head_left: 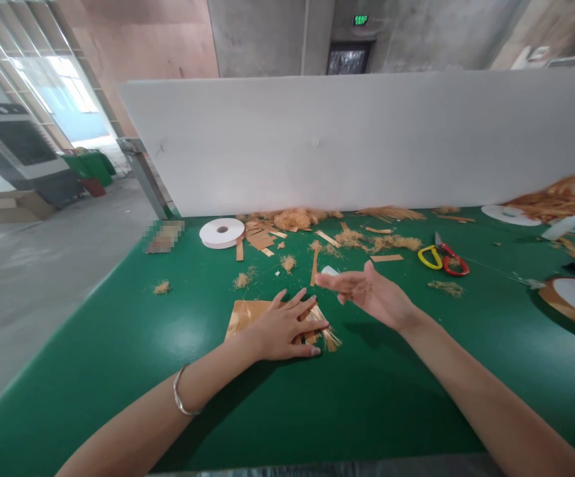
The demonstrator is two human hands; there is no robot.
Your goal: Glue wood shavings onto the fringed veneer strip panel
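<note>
Pressing our spread left hand (287, 329) flat on the gold sheet (246, 317), we hover our open, empty right hand (367, 293) just beyond it.

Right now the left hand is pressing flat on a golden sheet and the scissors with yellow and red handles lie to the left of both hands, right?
Not quite. In the head view the scissors lie to the right of both hands, further back on the green table. The left hand does press flat on the golden sheet.
</note>
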